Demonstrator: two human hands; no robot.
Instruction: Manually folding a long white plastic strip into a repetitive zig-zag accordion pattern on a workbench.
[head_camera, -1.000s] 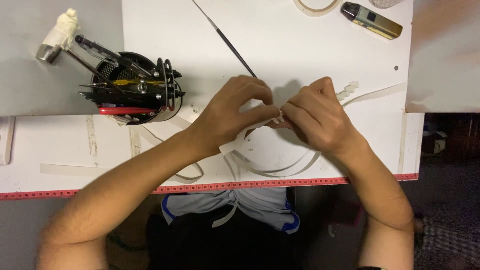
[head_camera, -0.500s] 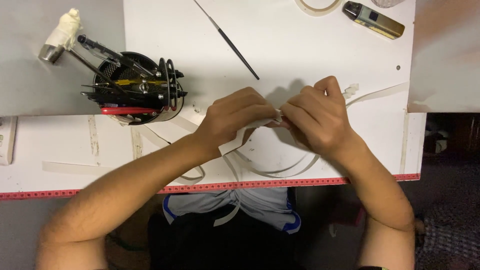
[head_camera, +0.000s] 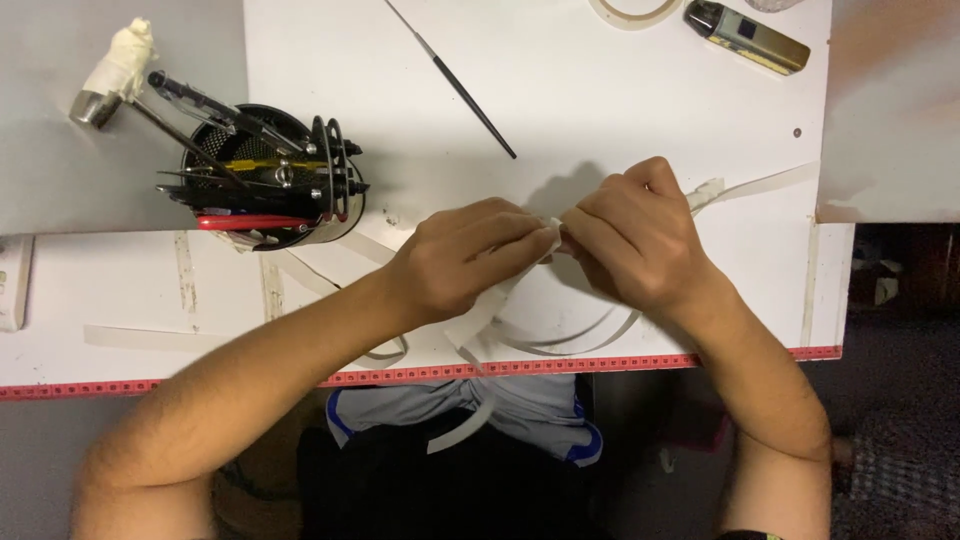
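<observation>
Both hands (head_camera: 560, 250) pinching curling white paper strip (head_camera: 520, 330)

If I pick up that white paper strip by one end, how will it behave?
The white paper strip would probably flop: its loose length curls and one end droops over the table edge. It looks thin and light, and likely creases where both hands' fingers pinch it.

The long white strip (head_camera: 520, 300) looks like thin, matt paper or card, smooth and springy in its curls. The white table top (head_camera: 620, 110) is a smooth, matt board, scuffed in places. The black round tool holder (head_camera: 265, 180) is perforated metal mesh with a dull sheen. The thin dark pointed tool (head_camera: 460, 90) looks like metal, and the small olive-gold rectangular device (head_camera: 748, 38) has a satin, slightly glossy shell.
</observation>
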